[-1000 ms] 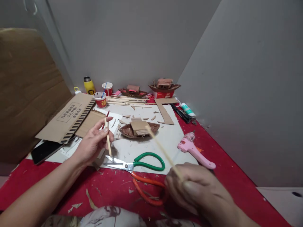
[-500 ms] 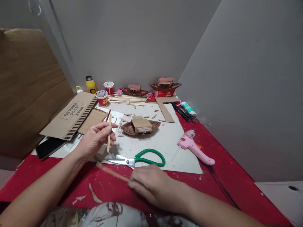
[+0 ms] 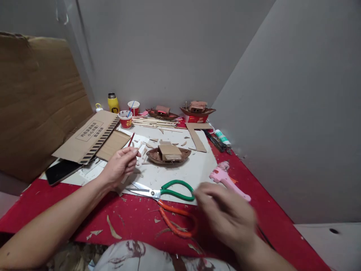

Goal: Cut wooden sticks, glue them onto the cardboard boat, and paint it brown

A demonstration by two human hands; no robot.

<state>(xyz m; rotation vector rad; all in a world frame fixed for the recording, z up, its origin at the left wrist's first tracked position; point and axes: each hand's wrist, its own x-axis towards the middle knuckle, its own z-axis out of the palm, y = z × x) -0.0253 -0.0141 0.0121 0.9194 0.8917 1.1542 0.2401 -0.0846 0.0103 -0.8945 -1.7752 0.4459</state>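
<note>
Red tabletop [image 3: 138, 229], metal-bladed scissors [image 3: 153, 194], tapered brown boat [image 3: 169, 153], curled left hand [image 3: 120, 165]

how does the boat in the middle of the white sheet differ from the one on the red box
The middle boat has a plain tan cover, while the rear boat has a reddish-brown one. The middle boat sits on the white sheet; the rear boat stands raised on the red box. Both are brown-hulled and taper at the ends.
</note>
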